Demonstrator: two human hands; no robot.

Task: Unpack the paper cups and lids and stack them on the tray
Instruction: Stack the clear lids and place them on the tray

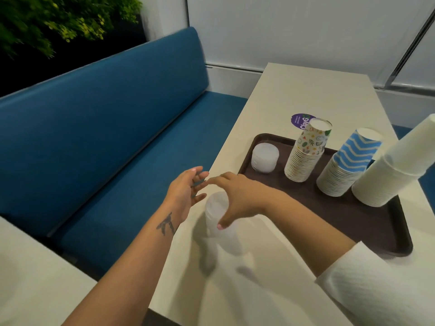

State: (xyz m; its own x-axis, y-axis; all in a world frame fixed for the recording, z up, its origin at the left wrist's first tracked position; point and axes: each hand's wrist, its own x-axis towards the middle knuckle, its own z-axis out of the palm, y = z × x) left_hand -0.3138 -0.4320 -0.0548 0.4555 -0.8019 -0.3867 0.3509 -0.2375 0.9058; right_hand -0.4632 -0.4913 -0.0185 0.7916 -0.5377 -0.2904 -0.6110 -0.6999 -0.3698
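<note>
A brown tray (353, 215) lies on the cream table (294, 97). On it stand a short stack of translucent lids (264, 157), a stack of leaf-patterned cups (306, 151), a blue zigzag stack (348, 163) and a tall white stack (395, 168), all upside down. In front of the tray, near the table's left edge, my right hand (240, 196) grips a second, blurred stack of translucent lids (217, 215) from above. My left hand (188, 189) hovers just left of it, fingers spread, holding nothing.
A blue padded bench (106, 128) runs along the table's left side. A purple round sticker (301, 121) lies on the table behind the tray. Green plants (58, 22) hang at the top left. A second table corner (28, 278) shows at bottom left.
</note>
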